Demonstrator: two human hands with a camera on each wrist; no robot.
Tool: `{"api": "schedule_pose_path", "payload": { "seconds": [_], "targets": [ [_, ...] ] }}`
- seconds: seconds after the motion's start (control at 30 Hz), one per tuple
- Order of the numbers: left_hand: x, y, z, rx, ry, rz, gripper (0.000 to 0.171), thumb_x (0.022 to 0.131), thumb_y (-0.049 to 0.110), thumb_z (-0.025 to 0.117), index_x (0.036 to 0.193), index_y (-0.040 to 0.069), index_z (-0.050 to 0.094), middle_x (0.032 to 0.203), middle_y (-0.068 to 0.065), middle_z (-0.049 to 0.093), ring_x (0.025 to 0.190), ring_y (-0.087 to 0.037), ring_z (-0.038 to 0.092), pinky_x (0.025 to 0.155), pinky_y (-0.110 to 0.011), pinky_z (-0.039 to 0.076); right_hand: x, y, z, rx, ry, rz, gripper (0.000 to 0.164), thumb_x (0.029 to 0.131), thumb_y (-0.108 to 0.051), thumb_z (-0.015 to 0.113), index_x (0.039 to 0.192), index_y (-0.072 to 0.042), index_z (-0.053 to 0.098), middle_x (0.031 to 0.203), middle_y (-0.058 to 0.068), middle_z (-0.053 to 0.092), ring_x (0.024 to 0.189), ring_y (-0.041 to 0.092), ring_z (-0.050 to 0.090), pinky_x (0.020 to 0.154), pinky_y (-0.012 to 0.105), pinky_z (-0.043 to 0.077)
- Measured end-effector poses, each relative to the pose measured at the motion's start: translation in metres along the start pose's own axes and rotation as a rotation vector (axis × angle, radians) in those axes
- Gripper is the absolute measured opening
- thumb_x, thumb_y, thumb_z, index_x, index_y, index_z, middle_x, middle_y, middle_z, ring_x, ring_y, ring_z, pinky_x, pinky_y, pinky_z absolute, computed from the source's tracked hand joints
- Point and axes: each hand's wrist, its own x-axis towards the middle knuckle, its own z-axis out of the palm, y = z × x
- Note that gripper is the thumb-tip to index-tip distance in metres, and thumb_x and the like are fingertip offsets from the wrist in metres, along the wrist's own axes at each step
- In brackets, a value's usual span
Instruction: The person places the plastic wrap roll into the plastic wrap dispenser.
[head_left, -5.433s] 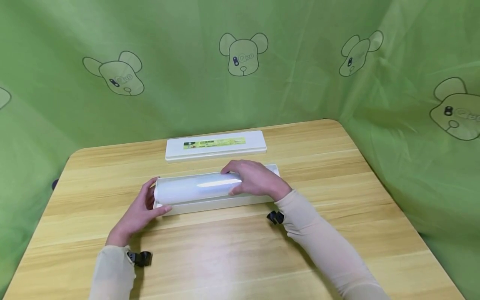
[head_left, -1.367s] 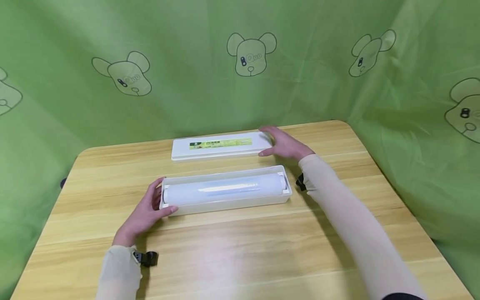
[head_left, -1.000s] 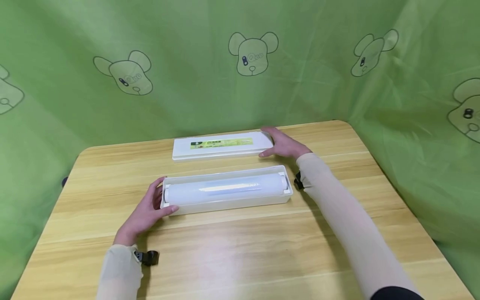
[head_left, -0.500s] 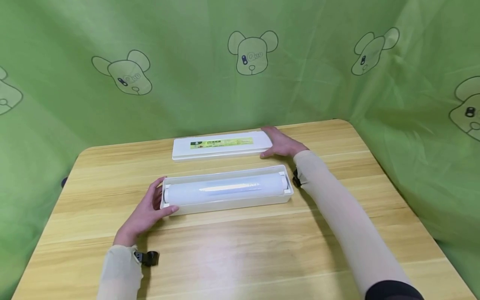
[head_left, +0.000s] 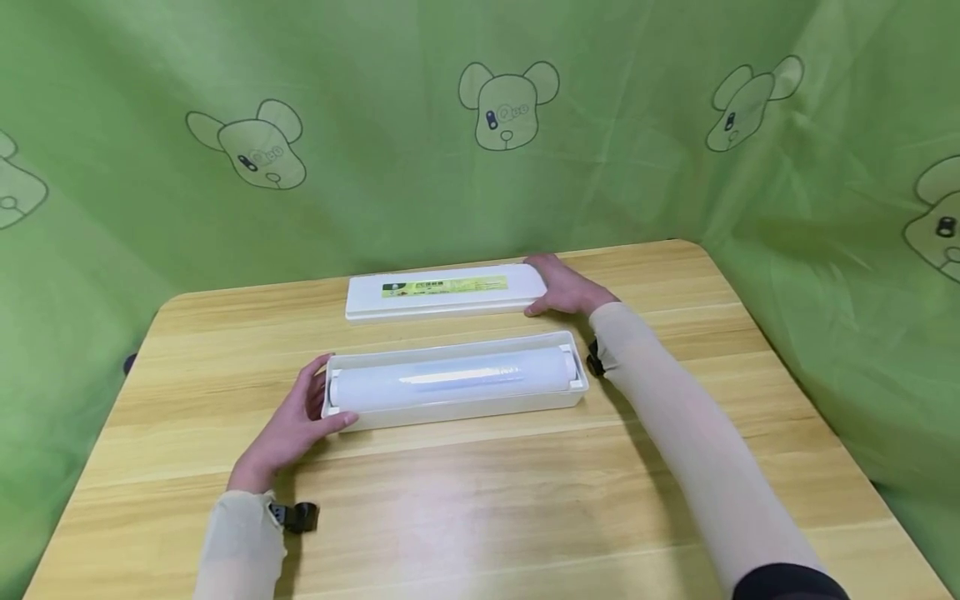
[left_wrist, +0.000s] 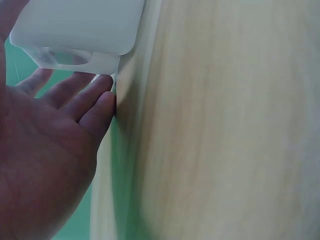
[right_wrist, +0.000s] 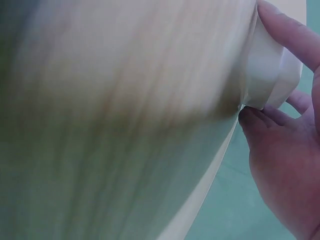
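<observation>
A long white box (head_left: 465,410) lies across the middle of the table, holding a roll of cling film (head_left: 450,382) lengthwise. My left hand (head_left: 288,423) grips the box's left end, thumb on the near wall and fingers round the far side. In the left wrist view, the fingertips of the left hand (left_wrist: 50,135) sit at the box's white end wall (left_wrist: 77,27). Behind the box is its white lid (head_left: 438,309), label side up. My right hand (head_left: 567,287) holds the lid's right end between thumb and fingers, as the right wrist view also shows of the lid (right_wrist: 270,72).
The wooden table (head_left: 450,500) has rounded far corners. A green curtain (head_left: 375,167) with mouse-head prints hangs close behind its far edge and along both sides. A strip of tabletop separates lid and box.
My right hand has left the cling film roll and moved back to the lid's right end. The roll now lies down inside the box. My left hand has stayed on the box.
</observation>
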Motion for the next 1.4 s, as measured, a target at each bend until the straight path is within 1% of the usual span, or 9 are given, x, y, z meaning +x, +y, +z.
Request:
{"api": "schedule_pose_path", "payload": {
  "seconds": [0.23,0.4,0.47,0.67,0.83,0.93,1.13,1.3,1.4],
  "targets": [
    [0.001,0.001,0.001,-0.014,-0.006,-0.007,0.094,0.087,0.012,0.077,0.155,0.012,0.013,0.153,-0.019,0.033,0.137,-0.033,0.035,0.109,-0.024,0.032,-0.005,0.001,-0.002,0.010,0.011,0.004,0.100,0.071,-0.020,0.088,0.148,0.004,0.029,0.149,0.025,0.031,0.137,0.039,0.030,0.115,0.050,0.022],
    [0.000,0.003,0.000,-0.007,-0.011,-0.012,0.094,0.087,0.012,0.077,0.156,0.013,0.012,0.153,-0.020,0.033,0.137,-0.034,0.035,0.112,-0.040,0.029,-0.010,-0.003,-0.003,0.029,0.012,0.023,0.100,0.069,-0.021,0.090,0.147,0.004,0.032,0.145,0.024,0.033,0.133,0.039,0.034,0.114,0.050,0.025],
    [0.000,0.003,0.000,-0.004,-0.012,-0.010,0.095,0.087,0.012,0.077,0.156,0.012,0.012,0.153,-0.020,0.032,0.137,-0.034,0.034,0.112,-0.043,0.028,-0.012,-0.005,-0.004,0.043,0.018,0.026,0.099,0.068,-0.020,0.090,0.146,0.004,0.033,0.144,0.024,0.034,0.131,0.038,0.036,0.114,0.051,0.026],
    [0.000,0.002,0.000,-0.001,-0.008,-0.005,0.095,0.087,0.012,0.076,0.156,0.010,0.011,0.152,-0.021,0.032,0.137,-0.035,0.035,0.111,-0.034,0.031,-0.013,-0.004,-0.006,0.047,0.044,0.031,0.097,0.066,-0.019,0.091,0.144,0.001,0.037,0.136,0.019,0.039,0.123,0.035,0.042,0.110,0.050,0.032],
    [0.000,0.002,0.001,-0.009,-0.007,-0.002,0.094,0.087,0.011,0.076,0.156,0.011,0.011,0.153,-0.021,0.032,0.137,-0.035,0.035,0.106,-0.019,0.033,-0.017,-0.003,-0.009,0.067,0.057,0.040,0.097,0.065,-0.021,0.092,0.143,0.000,0.039,0.135,0.017,0.041,0.117,0.032,0.046,0.105,0.049,0.038],
    [-0.001,0.003,0.001,-0.015,-0.008,-0.004,0.094,0.088,0.011,0.076,0.156,0.011,0.011,0.153,-0.021,0.032,0.137,-0.035,0.035,0.103,-0.014,0.033,-0.020,-0.003,-0.012,0.066,0.064,0.030,0.095,0.065,-0.021,0.093,0.142,0.000,0.040,0.135,0.017,0.042,0.116,0.032,0.046,0.103,0.049,0.039],
    [-0.001,0.003,-0.002,-0.007,-0.007,-0.008,0.094,0.088,0.012,0.076,0.156,0.012,0.011,0.153,-0.020,0.032,0.137,-0.034,0.034,0.105,-0.016,0.032,-0.024,-0.005,-0.018,0.073,0.056,0.018,0.095,0.065,-0.022,0.092,0.142,0.000,0.041,0.136,0.017,0.042,0.122,0.033,0.043,0.108,0.050,0.034],
    [0.000,0.002,-0.002,-0.007,-0.006,-0.006,0.094,0.088,0.012,0.076,0.156,0.012,0.011,0.153,-0.020,0.032,0.137,-0.035,0.034,0.105,-0.017,0.032,-0.026,-0.009,-0.021,0.090,0.054,0.023,0.096,0.065,-0.022,0.093,0.142,0.000,0.041,0.136,0.016,0.043,0.121,0.032,0.044,0.108,0.049,0.034],
    [-0.001,0.003,-0.001,-0.006,-0.006,-0.007,0.094,0.088,0.012,0.076,0.156,0.012,0.011,0.153,-0.021,0.032,0.137,-0.035,0.034,0.108,-0.024,0.032,-0.028,-0.011,-0.023,0.095,0.053,0.026,0.096,0.065,-0.022,0.093,0.142,0.000,0.041,0.136,0.016,0.043,0.121,0.032,0.044,0.108,0.048,0.034]
  ]
}}
